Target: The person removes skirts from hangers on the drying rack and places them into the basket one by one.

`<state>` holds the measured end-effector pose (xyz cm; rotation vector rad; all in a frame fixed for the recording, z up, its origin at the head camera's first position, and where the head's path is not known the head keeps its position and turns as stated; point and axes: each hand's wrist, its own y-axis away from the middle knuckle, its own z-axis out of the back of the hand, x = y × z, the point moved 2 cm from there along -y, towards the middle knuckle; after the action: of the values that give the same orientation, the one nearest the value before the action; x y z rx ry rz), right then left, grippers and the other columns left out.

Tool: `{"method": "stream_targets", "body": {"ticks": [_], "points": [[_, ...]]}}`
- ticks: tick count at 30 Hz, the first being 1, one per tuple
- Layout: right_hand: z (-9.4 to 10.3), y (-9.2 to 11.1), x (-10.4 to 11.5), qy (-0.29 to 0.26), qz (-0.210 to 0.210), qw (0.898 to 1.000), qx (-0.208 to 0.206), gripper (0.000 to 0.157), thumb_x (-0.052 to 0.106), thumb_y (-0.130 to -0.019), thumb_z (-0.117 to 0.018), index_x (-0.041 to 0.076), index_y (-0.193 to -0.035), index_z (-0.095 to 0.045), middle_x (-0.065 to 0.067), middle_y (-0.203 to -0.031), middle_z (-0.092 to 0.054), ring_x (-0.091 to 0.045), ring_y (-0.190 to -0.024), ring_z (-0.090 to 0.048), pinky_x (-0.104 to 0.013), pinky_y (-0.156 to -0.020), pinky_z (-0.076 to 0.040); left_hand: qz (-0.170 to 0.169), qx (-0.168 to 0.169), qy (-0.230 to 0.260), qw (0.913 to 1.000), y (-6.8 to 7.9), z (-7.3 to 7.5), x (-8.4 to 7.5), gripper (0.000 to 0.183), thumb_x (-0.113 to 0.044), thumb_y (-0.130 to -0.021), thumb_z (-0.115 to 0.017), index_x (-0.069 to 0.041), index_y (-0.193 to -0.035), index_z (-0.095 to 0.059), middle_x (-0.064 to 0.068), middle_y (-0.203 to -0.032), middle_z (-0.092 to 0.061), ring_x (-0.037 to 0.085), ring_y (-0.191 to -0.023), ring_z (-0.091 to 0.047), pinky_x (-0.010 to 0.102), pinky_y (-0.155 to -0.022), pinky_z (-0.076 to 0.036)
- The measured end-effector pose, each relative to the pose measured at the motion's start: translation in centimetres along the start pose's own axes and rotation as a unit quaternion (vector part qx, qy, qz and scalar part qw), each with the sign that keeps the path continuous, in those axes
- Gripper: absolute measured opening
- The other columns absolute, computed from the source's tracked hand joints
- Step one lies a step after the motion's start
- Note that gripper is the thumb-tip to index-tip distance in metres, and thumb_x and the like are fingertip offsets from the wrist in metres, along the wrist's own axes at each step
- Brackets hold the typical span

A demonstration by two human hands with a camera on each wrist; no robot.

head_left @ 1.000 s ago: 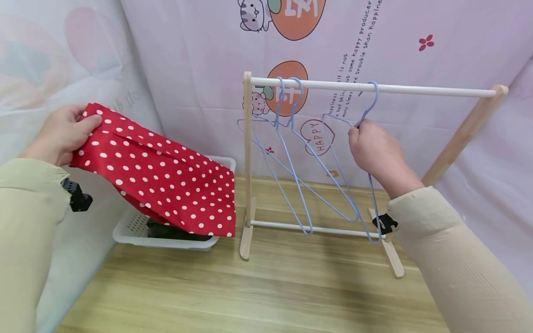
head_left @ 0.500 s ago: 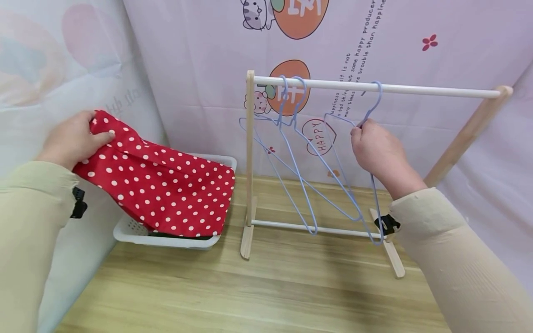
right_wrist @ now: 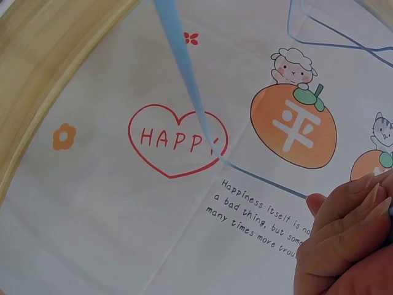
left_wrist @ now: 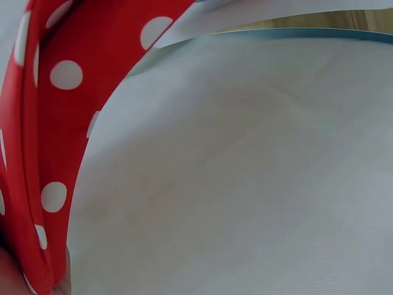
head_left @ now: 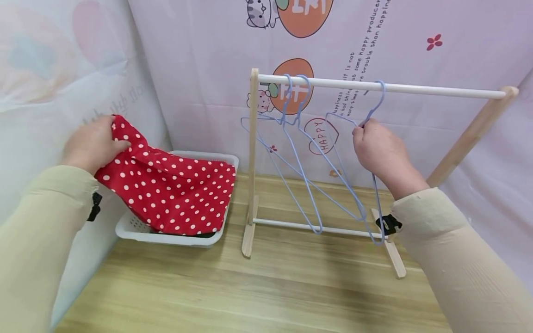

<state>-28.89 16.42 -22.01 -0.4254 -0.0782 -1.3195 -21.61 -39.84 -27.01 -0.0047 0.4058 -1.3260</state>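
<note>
A red cloth with white polka dots (head_left: 175,194) is pinched at its upper left corner by my left hand (head_left: 93,145). The rest of it drapes down over the white plastic basket (head_left: 166,238). In the left wrist view the folded polka-dot cloth (left_wrist: 67,110) fills the left side. My right hand (head_left: 381,150) grips a blue hanger (head_left: 376,199) just below its hook, which is on the rack's top bar. The right wrist view has the curled fingers (right_wrist: 344,239) of this hand at the hanger's shoulder wire (right_wrist: 270,179).
The wooden rack (head_left: 252,152) with a white top bar (head_left: 437,90) stands on the wood-grain table (head_left: 270,286). Two more blue hangers (head_left: 308,185) hang near its left post. Printed cloth walls (head_left: 200,69) enclose the back and sides.
My left hand has moved right and down with the red polka-dot cloth, whose lower part now lies over the basket. My right hand stays on the hanger. The view has shifted slightly.
</note>
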Motion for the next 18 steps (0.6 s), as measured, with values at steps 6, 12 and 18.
{"method": "stream_targets", "body": {"ticks": [6,12,18], "points": [[-0.1,-0.1,0.0,-0.002,0.001,1.0,0.002,0.056,0.036,-0.103,-0.017,-0.004,-0.127,-0.047,-0.026,-0.118,-0.055,-0.037,-0.085,-0.052,-0.046,-0.064,-0.043,-0.007,0.002,-0.005,1.0,-0.1,-1.0,-1.6,0.085,-0.027,-0.087,-0.069,0.003,-0.15,-0.019,0.035,-0.126,-0.045,0.051,-0.105,-0.046,0.065,-0.08,-0.046],[-0.2,0.0,0.0,-0.006,0.0,1.0,0.001,0.054,0.036,-0.103,-0.017,-0.003,-0.126,-0.048,-0.026,-0.119,-0.055,-0.037,-0.086,-0.052,-0.046,-0.063,-0.043,-0.025,-0.001,-0.019,0.9995,-0.4,-2.3,-3.5,0.074,-0.023,-0.087,-0.07,0.001,-0.145,-0.03,0.033,-0.123,-0.049,0.049,-0.103,-0.05,0.065,-0.082,-0.045],[-0.2,0.0,0.0,-0.008,0.003,1.0,0.002,0.057,0.038,-0.103,-0.016,-0.002,-0.129,-0.047,-0.026,-0.121,-0.054,-0.037,-0.086,-0.052,-0.045,-0.063,-0.043,-0.056,0.007,-0.042,0.9975,-0.4,-3.7,-5.0,0.056,-0.016,-0.085,-0.071,0.002,-0.13,-0.041,0.03,-0.114,-0.055,0.046,-0.096,-0.054,0.062,-0.079,-0.047]]}}
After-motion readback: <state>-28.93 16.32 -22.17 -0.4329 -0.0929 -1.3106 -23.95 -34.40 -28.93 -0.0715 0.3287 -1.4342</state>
